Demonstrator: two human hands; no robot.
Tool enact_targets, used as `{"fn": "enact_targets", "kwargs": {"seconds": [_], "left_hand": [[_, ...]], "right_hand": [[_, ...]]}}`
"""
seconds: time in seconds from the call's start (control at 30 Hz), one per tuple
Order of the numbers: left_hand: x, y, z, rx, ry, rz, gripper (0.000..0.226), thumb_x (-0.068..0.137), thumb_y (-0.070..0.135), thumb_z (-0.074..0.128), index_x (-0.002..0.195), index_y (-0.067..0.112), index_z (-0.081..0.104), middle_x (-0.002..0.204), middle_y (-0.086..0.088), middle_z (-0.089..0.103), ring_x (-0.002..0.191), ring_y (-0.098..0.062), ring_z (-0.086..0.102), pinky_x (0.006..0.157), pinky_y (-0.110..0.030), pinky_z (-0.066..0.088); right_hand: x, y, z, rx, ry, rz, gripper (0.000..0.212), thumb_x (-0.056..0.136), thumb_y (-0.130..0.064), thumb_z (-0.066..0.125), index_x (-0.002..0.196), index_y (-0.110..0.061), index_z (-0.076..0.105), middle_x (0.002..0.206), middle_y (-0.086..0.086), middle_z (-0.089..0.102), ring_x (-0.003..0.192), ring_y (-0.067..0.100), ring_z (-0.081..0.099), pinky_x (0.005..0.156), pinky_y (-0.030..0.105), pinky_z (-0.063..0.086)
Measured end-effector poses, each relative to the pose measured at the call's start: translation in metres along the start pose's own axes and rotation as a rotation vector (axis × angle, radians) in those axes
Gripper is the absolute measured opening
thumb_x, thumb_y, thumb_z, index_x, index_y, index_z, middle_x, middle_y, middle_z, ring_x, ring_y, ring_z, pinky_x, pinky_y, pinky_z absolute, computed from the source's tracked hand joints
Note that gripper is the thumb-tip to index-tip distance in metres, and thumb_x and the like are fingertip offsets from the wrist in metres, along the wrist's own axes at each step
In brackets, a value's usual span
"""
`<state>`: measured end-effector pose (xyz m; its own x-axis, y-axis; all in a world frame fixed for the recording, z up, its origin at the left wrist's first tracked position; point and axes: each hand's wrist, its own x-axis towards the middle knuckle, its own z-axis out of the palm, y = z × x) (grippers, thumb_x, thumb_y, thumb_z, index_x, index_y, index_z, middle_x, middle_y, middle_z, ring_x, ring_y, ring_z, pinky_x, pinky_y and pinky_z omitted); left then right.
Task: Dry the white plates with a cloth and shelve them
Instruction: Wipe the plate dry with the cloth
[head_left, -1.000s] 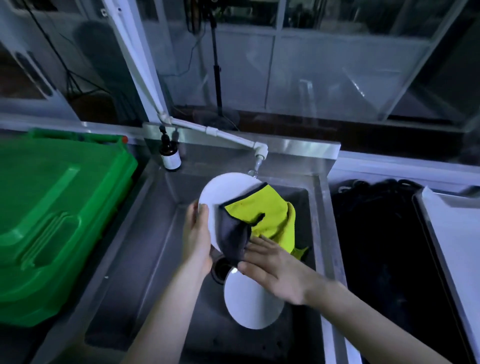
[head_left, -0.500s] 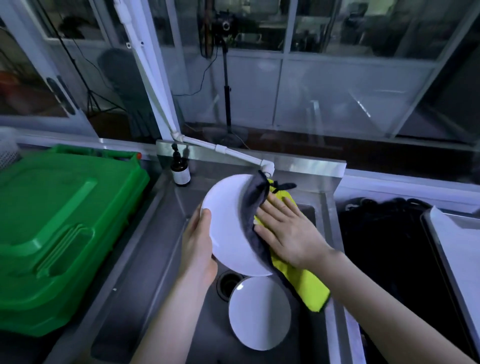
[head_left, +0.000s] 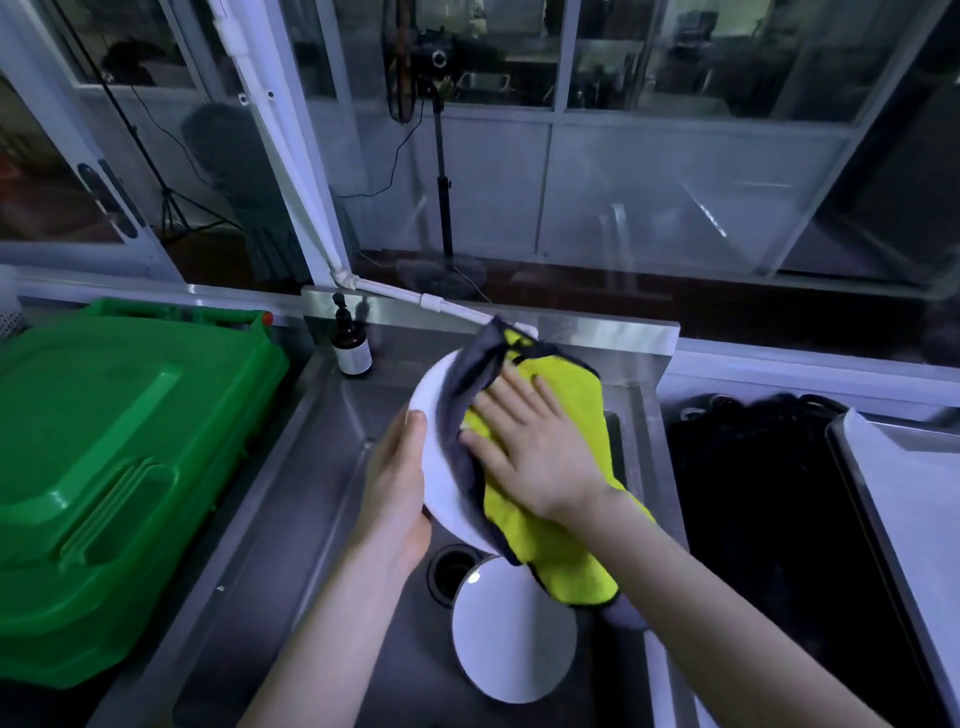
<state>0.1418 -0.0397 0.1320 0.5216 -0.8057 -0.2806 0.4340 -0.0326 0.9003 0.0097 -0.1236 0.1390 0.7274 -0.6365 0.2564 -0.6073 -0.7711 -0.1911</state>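
over the steel sink (head_left: 317, 509), the wipe has widened: a second ago the right hand (head_left: 535, 452) pinched a bunched cloth (head_left: 563, 400) low on the held plate (head_left: 432, 415), and now it lies flat on the cloth higher up, with the yellow and grey fabric spread across most of the plate's face. only a crescent of bare white shows on the plate's left side. i judge the face is mid-wipe rather than finished, and the back may yet need a pass, so shelving is some way off

the right hand's fingers (head_left: 511, 395) are straight and splayed, pressing the cloth against the plate rather than gripping it. the cloth lies between them and the china, its lower end hanging past the plate's bottom edge. the left hand (head_left: 397, 499) grips the plate at its left rim, thumb over the front edge, its other fingers hidden behind. the plate is tilted up on edge, held in the air above the drain (head_left: 448, 571). the second white plate (head_left: 514, 644) lies in the sink bottom just beside the drain, partly under the hanging cloth, untouched, so at least one more drying round waits
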Motion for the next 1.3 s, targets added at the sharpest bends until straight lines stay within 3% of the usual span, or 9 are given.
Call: {"fn": "enact_targets", "kwargs": {"seconds": [0.17,0.27,0.37,0.53,0.67,0.9,1.03,1.13,1.3], "left_hand": [[0.0,-0.002,-0.008,-0.025,0.059,0.033,0.04,0.104,0.032,0.05,0.077,0.041,0.078,0.087,0.013,0.078,0.076,-0.004,0.074,0.059,-0.023,0.059],[-0.003,0.009,-0.003,-0.047,0.095,-0.023,0.028,0.102,0.034,0.054,0.084,0.03,0.076,0.089,0.011,0.077,0.081,-0.008,0.071,0.072,-0.029,0.055],[-0.008,0.005,0.007,-0.076,0.065,-0.102,0.03,0.103,0.039,0.052,0.106,0.018,0.073,0.102,-0.001,0.078,0.094,-0.015,0.074,0.073,-0.03,0.056],[-0.005,0.012,0.012,-0.096,0.033,-0.137,0.047,0.102,0.049,0.048,0.119,0.011,0.071,0.112,-0.011,0.076,0.098,-0.021,0.075,0.073,-0.032,0.058],[-0.001,0.019,0.013,-0.028,0.061,-0.043,0.039,0.104,0.043,0.047,0.122,0.016,0.068,0.124,-0.006,0.072,0.115,-0.022,0.068,0.097,-0.041,0.055],[-0.009,0.013,0.009,-0.062,0.125,0.046,0.04,0.104,0.029,0.05,0.077,0.041,0.078,0.085,0.012,0.078,0.074,-0.005,0.074,0.056,-0.022,0.057],[-0.005,0.019,0.008,-0.024,0.104,0.088,0.03,0.102,0.028,0.047,0.11,0.039,0.074,0.11,0.012,0.076,0.097,-0.006,0.072,0.075,-0.029,0.059],[-0.007,0.008,0.016,-0.031,0.086,0.047,0.028,0.104,0.03,0.048,0.116,0.024,0.073,0.112,0.0,0.077,0.098,-0.011,0.073,0.073,-0.024,0.057],[-0.017,-0.002,0.021,0.011,0.021,0.042,0.031,0.108,0.028,0.04,0.128,0.028,0.064,0.135,0.001,0.067,0.121,-0.013,0.063,0.103,-0.035,0.048]], "right_hand": [[-0.011,0.013,-0.009,-0.107,-0.046,0.122,0.062,0.1,-0.056,0.012,0.154,-0.028,0.025,0.163,-0.01,0.012,0.151,0.015,-0.005,0.122,0.044,0.003],[-0.046,0.001,-0.01,-0.023,-0.097,-0.103,0.063,0.102,-0.054,0.011,0.148,-0.023,0.04,0.158,-0.005,0.03,0.15,0.024,0.014,0.119,0.052,0.021],[-0.055,-0.013,-0.003,0.071,-0.171,-0.266,0.055,0.104,-0.049,0.013,0.152,-0.028,0.031,0.16,-0.014,0.012,0.152,0.018,-0.001,0.122,0.043,0.0],[-0.021,-0.017,-0.012,0.033,-0.11,-0.269,0.056,0.1,-0.051,0.019,0.148,-0.03,0.04,0.16,-0.011,0.014,0.15,0.013,-0.003,0.123,0.041,-0.002],[0.001,-0.01,-0.013,0.031,-0.028,-0.142,0.057,0.101,-0.053,0.025,0.149,-0.026,0.037,0.161,-0.007,0.021,0.15,0.012,0.0,0.123,0.04,0.001],[-0.011,0.016,-0.022,-0.132,-0.128,0.177,0.062,0.1,-0.056,0.008,0.156,-0.031,0.01,0.164,-0.012,0.0,0.15,0.012,-0.014,0.121,0.042,-0.009],[-0.055,-0.012,-0.019,-0.046,-0.205,-0.036,0.071,0.095,-0.057,-0.001,0.154,-0.026,0.023,0.163,-0.009,0.013,0.151,0.021,-0.008,0.122,0.046,-0.006],[-0.041,-0.022,-0.016,0.083,-0.223,-0.127,0.059,0.101,-0.054,0.011,0.155,-0.03,0.017,0.159,-0.019,-0.006,0.148,0.011,-0.019,0.12,0.037,-0.015],[0.006,0.001,-0.014,0.014,-0.107,0.059,0.056,0.103,-0.05,0.025,0.155,-0.031,0.018,0.163,-0.012,0.006,0.15,0.01,-0.009,0.122,0.04,-0.005]]}}
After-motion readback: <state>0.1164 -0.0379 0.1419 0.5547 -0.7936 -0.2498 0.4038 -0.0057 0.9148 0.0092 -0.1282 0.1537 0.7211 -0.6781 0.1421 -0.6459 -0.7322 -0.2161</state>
